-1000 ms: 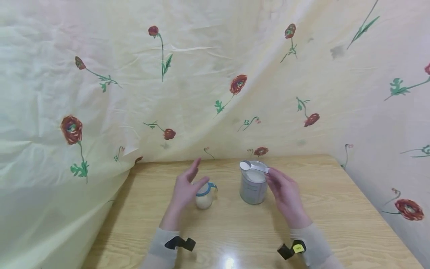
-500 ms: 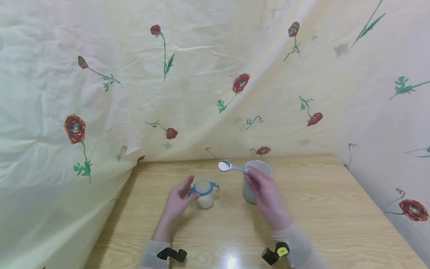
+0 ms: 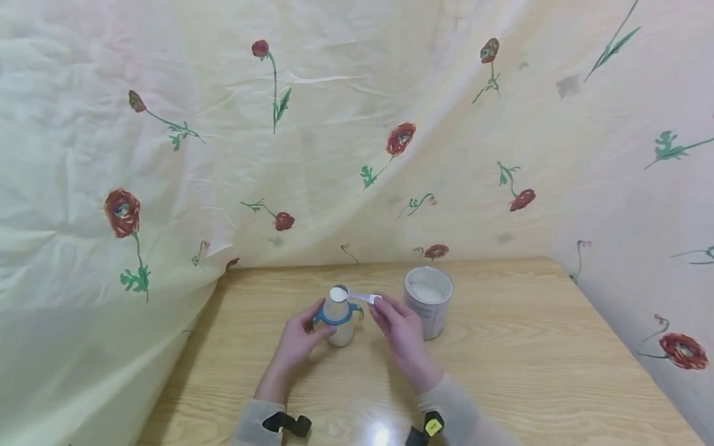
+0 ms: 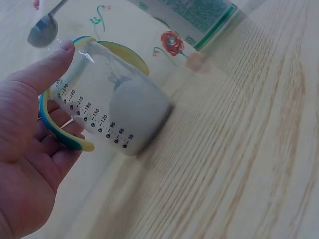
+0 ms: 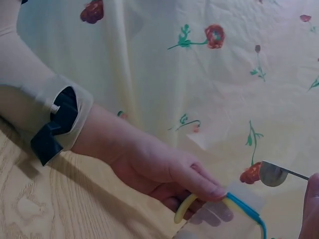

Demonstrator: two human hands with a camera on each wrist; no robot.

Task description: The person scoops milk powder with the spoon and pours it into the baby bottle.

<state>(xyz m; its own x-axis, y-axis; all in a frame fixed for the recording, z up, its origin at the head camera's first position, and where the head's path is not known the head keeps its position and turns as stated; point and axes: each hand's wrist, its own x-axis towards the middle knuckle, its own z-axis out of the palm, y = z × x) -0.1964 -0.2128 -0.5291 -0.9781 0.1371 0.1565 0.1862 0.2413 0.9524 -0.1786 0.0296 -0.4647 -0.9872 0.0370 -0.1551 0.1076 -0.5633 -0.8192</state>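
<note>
A clear baby bottle with a blue ring and two handles stands on the table, white powder at its bottom in the left wrist view, where measuring marks run down its side. My left hand grips its collar, thumb near the rim and fingers around the left handle. Between thumb and fingers, my right hand pinches the handle of a measuring scoop. Heaped with white powder in the head view, the scoop's bowl is held level just above the bottle's mouth. The right wrist view catches the scoop's bowl side-on.
An open can of white powder stands right of the bottle, behind my right hand. A wooden table lies beneath everything, and a flower-patterned cloth hangs behind it and along both sides.
My right hand has carried the filled scoop leftward from over the can to above the bottle. My left hand has come down from beside the bottle and taken hold of it.
</note>
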